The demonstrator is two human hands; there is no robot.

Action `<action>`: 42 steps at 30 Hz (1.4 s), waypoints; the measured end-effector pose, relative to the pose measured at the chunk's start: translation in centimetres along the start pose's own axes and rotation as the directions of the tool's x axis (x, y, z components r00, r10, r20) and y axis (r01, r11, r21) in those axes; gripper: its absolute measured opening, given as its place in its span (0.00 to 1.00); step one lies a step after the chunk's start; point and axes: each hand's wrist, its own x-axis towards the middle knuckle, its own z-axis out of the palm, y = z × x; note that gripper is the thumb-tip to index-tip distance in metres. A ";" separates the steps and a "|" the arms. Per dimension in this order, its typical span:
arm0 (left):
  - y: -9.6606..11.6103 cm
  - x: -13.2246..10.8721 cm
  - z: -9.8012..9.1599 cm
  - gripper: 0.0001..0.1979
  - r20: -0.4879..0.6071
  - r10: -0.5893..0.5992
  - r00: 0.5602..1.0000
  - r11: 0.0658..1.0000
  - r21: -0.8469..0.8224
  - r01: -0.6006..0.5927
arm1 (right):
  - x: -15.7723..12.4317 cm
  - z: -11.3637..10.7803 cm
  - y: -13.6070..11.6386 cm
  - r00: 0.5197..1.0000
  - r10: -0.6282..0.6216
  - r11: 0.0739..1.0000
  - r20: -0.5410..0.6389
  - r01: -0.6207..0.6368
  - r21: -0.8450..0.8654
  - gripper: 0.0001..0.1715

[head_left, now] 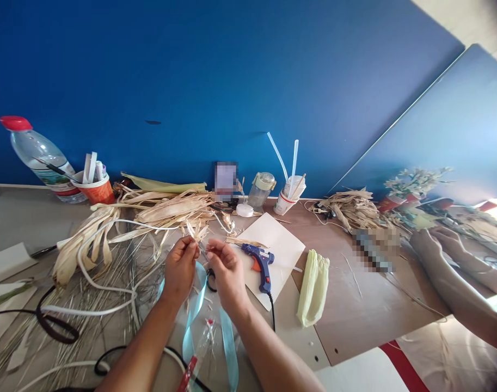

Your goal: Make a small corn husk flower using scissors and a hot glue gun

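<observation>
My left hand [180, 268] is closed in a pinch at the base of a small pale flower made of dried corn husk [196, 231], whose petals spread above the fingertips. My right hand [226, 268] is beside it, fingers curled and thumb against the index finger; what it pinches, if anything, is too small to make out. To its right, a blue hot glue gun [264, 267] with an orange trigger lies on a square white board [275, 234]. Light blue ribbon [229, 348] hangs in strips below the hands.
Dried corn husks [170, 209] and thin wires [80, 326] cover the left side, crossed by a white cable [89, 311]. A bottle [44, 158], cups and a jar [261, 190] line the blue partition. Yellow-green husk [313, 288] lies right. Another person's arms [444, 277] rest farther right.
</observation>
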 end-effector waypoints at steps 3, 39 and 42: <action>0.6 -0.1 0.6 0.10 0.029 -0.079 0.996 0.989 -0.123 0.082 | 0.9 -0.8 0.0 0.996 0.050 0.997 -0.073 -0.046 0.057 0.11; 1.1 -0.9 0.7 0.13 0.392 -0.207 0.896 0.975 0.011 0.220 | 2.5 -3.2 -2.3 0.969 0.205 0.970 0.136 -0.219 0.101 0.14; 1.1 -0.9 0.6 0.12 0.431 -0.220 0.875 0.969 -0.004 0.245 | 2.5 -3.1 -2.5 0.909 0.351 0.872 0.223 -0.405 0.276 0.13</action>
